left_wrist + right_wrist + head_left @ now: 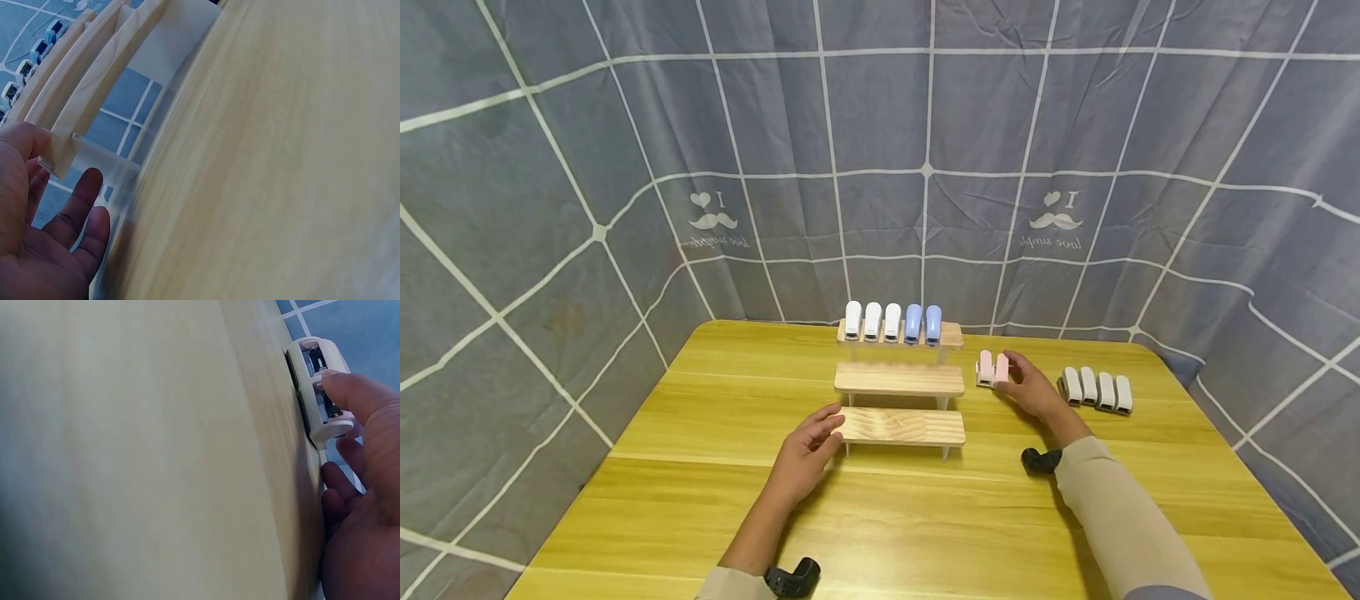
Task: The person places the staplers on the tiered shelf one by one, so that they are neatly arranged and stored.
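Observation:
Two small pink staplers [985, 368] stand side by side on the table, right of the shelf. My right hand [1034, 390] pinches the right-hand one; in the right wrist view the thumb lies against the stapler [330, 406], and part of the far-side grip is hidden. My left hand [805, 454] touches the left end of a three-tier wooden shelf [898, 426] at its lowest board. In the left wrist view, the thumb meets the board's end [62, 147], while other fingers extend loosely below. Three white staplers [872, 322] and two blue staplers [913, 323] line the top tier.
Several white staplers [1106, 390] stand in a row on the table [925, 533], right of my right hand. A grey curtain with white grid lines [880, 217] hangs behind the table and along its sides.

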### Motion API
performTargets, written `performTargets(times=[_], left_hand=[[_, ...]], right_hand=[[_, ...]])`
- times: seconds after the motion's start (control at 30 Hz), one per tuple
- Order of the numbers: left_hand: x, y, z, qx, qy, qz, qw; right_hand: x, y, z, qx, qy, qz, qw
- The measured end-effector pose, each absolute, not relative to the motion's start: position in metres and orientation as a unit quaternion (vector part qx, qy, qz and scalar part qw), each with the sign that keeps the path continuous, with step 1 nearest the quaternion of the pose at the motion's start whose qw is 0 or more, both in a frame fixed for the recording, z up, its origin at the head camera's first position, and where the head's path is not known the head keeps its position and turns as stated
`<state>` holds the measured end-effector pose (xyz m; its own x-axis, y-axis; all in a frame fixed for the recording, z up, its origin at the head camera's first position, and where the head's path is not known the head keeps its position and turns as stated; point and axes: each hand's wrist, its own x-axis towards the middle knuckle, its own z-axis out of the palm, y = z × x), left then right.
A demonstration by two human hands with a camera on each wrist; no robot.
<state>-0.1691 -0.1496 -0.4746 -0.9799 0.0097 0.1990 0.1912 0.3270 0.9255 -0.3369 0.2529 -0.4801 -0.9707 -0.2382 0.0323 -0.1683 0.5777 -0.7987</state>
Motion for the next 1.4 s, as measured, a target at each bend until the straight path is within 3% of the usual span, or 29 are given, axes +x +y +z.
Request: performTargets(times=[1.4], left_hand=[[-0.169,-0.15,-0.475,-0.063,-0.81,-0.578,0.077]], right_hand=[[-0.329,0.256,-0.478,-0.127,0.871,-0.473,0.03]])
